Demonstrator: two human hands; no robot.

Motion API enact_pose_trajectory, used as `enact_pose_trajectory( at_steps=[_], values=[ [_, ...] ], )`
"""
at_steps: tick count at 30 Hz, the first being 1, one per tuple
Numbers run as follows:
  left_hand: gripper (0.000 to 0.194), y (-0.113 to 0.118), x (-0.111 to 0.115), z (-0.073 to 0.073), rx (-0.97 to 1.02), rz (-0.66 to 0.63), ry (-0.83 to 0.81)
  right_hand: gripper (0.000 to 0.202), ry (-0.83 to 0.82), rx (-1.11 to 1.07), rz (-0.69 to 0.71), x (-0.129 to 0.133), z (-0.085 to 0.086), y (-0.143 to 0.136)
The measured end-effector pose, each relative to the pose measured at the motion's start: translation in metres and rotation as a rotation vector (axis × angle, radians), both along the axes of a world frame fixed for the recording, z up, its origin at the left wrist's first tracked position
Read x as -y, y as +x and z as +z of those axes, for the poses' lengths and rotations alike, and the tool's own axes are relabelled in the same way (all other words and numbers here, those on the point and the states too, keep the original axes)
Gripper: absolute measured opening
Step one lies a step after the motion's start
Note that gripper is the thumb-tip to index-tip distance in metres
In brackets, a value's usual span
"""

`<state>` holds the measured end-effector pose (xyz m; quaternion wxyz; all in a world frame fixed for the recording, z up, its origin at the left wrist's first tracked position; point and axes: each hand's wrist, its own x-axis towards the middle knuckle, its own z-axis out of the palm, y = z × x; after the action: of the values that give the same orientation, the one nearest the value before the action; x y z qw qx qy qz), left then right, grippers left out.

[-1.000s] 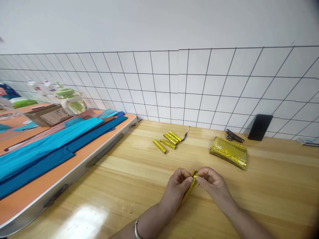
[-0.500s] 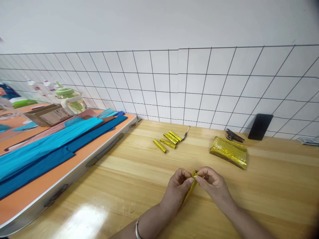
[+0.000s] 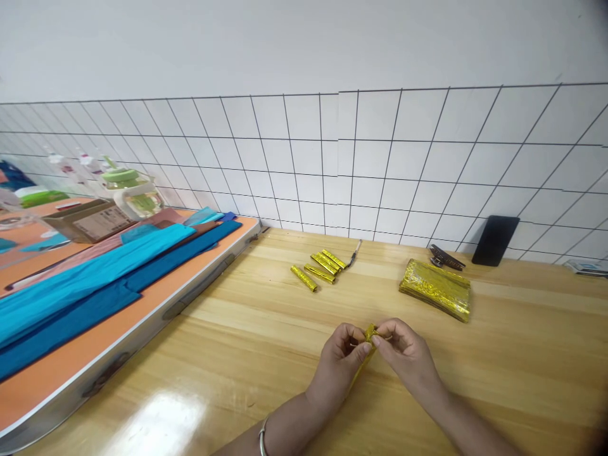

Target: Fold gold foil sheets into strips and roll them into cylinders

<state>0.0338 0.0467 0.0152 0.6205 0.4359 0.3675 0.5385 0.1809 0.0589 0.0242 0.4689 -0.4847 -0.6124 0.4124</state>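
Between my hands, above the wooden table, is a narrow strip of shiny gold foil paper (image 3: 370,331), folded or rolled lengthwise. My left hand (image 3: 339,358) pinches it between thumb and fingers, and part of the strip is hidden behind that hand. At the strip's upper end, my right hand (image 3: 406,351) also pinches the foil, its fingertips almost touching the left ones. Several small rolled gold foil pieces (image 3: 304,278) lie beyond my hands. To the right rests a flat stack of gold foil sheets (image 3: 434,290).
Behind the stack are a dark hair clip (image 3: 446,258) and a black phone (image 3: 495,240) leaning on the tiled wall. A pen (image 3: 354,253) lies by the rolls. At left, an orange-topped table (image 3: 118,329) bears blue fabric (image 3: 156,253), a cardboard box (image 3: 90,220) and a green-lidded jug (image 3: 135,190).
The foil's upper end has been bent or turned slightly between my fingertips. Both hands stay in nearly the same place, still pinching it.
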Motion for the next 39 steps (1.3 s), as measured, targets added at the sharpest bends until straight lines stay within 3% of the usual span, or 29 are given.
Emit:
enact_pose_trajectory(
  at_steps=[13, 28, 39],
  values=[
    [0.023, 0.0029, 0.0027, -0.0013, -0.079, 0.036, 0.031, 0.012, 0.028, 0.122, -0.076, 0.0031, 0.0023, -0.003],
    [0.008, 0.0013, 0.006, 0.0017, -0.479, 0.124, 0.175, 0.02, -0.037, 0.069, -0.073, 0.0018, -0.0037, -0.0027],
    [0.014, 0.0011, 0.0048, -0.0009, -0.325, 0.135, 0.092, 0.026, -0.05, -0.004, -0.036, 0.0063, 0.0018, -0.003]
  ],
)
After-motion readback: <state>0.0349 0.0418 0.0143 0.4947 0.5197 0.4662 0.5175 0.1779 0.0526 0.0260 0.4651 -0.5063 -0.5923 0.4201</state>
